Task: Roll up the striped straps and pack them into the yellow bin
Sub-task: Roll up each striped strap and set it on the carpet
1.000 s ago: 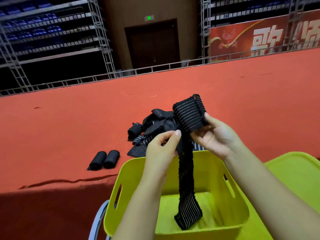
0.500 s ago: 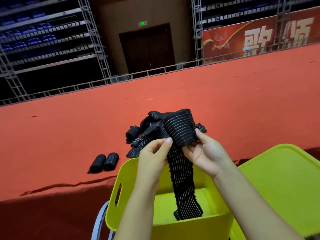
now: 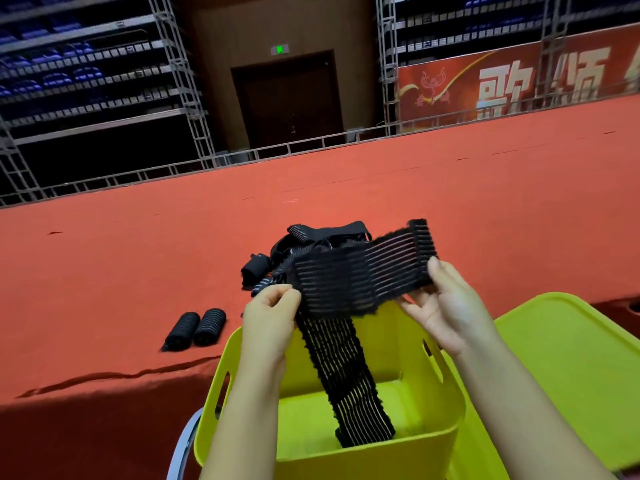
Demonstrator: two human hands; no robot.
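Both hands pinch one striped strap (image 3: 360, 278) above the yellow bin (image 3: 446, 407): left hand (image 3: 273, 306) at the fold, right hand (image 3: 446, 306) near the end, tail dangling inside. Rolling is best begun from the right end, edges kept aligned, tension held.

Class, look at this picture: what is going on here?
A person holds one black striped strap in both hands, the left hand pinching its bend and the right hand gripping near its end. The strap's tail hangs into the yellow bin. Two rolled straps lie on the red cloth, beside a pile of loose straps.
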